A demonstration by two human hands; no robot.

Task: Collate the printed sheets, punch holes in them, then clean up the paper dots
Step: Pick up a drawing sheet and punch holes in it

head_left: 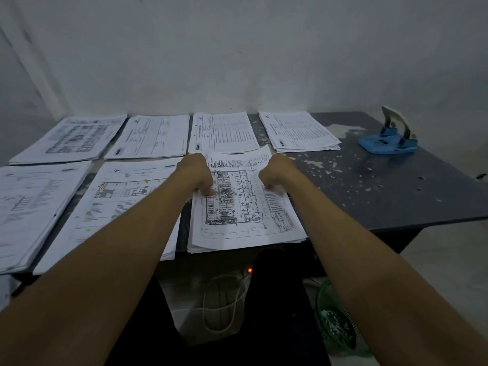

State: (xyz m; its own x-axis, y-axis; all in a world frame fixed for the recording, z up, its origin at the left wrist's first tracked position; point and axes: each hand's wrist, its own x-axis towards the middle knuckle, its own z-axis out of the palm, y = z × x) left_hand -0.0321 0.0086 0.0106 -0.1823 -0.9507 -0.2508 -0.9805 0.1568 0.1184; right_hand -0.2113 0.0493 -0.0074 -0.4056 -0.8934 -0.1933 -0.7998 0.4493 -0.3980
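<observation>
Seen from the person's own head, both bare forearms reach forward over a dark bench. The left hand curls its fingers over the left edge of a floor-plan sheet, pinching it. The right hand does the same on the right edge. The sheet's far end lifts and curls slightly, probably because it is being set onto or squared with the pile beneath.

That pile lies at the bench's near edge, directly in front of the person. Its long axis runs away from the person, tilted slightly clockwise, with the drawing's title strip at the far end.

Six more stacks of printed sheets surround it: two to its left, and four in a row along the back wall. Laying them out separately likely lets one sheet be taken from each in turn.

A blue hole punch stands well apart at the far right, untouched. A green basket holding white specks sits on the floor.
</observation>
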